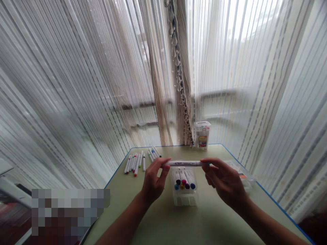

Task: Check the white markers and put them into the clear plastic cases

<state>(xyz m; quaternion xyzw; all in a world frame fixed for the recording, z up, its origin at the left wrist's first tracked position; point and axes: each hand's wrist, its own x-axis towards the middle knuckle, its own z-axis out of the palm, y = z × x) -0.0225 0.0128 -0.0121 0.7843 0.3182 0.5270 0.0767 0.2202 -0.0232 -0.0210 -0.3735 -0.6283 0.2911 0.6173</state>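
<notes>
A white marker (182, 163) is held level between my two hands, above the table. My left hand (155, 177) pinches its left end between thumb and fingers. At the other end, my right hand (221, 180) grips the marker, where a bit of blue-green shows at the fingertips. Just below the marker stands a clear plastic box (185, 200) with several markers (183, 182) lying in it, their coloured ends facing me in black, pink, blue, yellow and purple.
Several loose white markers (134, 162) lie at the table's left, more (154, 153) near the back. A lidded clear container (202, 136) stands at the back edge. Another clear plastic case (241, 175) lies right. String curtains (76, 68) hang behind the green table (143, 217).
</notes>
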